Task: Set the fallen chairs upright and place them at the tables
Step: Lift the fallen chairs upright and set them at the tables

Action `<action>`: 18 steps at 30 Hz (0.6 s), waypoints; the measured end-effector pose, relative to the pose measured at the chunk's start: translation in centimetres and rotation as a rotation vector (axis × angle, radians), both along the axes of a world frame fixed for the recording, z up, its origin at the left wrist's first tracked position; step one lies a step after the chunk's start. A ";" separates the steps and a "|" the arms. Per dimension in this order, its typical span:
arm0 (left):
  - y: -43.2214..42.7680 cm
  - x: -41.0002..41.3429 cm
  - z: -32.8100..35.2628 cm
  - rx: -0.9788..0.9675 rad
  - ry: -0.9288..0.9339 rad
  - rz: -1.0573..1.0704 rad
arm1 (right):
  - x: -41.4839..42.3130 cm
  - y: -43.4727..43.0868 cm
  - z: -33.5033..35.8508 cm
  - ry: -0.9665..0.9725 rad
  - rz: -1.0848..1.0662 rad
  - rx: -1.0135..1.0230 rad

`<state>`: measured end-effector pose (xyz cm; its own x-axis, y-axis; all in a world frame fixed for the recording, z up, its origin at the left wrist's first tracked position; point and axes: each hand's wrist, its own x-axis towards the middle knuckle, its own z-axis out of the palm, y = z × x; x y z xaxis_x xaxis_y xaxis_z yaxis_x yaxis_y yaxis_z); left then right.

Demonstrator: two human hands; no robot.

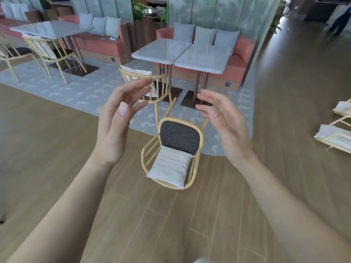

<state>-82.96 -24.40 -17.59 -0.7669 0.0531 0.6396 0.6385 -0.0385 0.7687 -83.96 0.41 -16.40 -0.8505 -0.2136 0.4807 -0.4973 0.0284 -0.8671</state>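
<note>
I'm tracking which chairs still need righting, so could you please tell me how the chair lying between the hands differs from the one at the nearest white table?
The fallen chair lies on its back on the wood floor, dark seat pad facing the camera; the upright chair stands on the patterned rug. The fallen chair sits away from the white table; the upright chair is drawn up to it. Both share a pale yellow frame and a light cushion.

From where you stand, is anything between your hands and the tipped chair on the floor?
Nothing visible. The left hand and right hand are both open and empty, raised above the fallen chair, which lies on its back on bare wood floor. The striped cushion rests against its backrest.
</note>
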 end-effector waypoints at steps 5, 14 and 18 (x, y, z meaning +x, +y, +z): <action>-2.1 -10.3 -3.4 -0.028 -0.057 -0.040 | -9.3 -1.6 -3.2 -0.044 -0.054 -0.010; -2.8 -31.6 -12.5 -0.070 -0.183 -0.103 | -30.3 -2.9 -13.2 -0.151 -0.163 -0.040; -3.0 -40.7 -19.0 -0.084 -0.246 -0.110 | -39.2 -3.6 -20.1 -0.206 -0.244 -0.013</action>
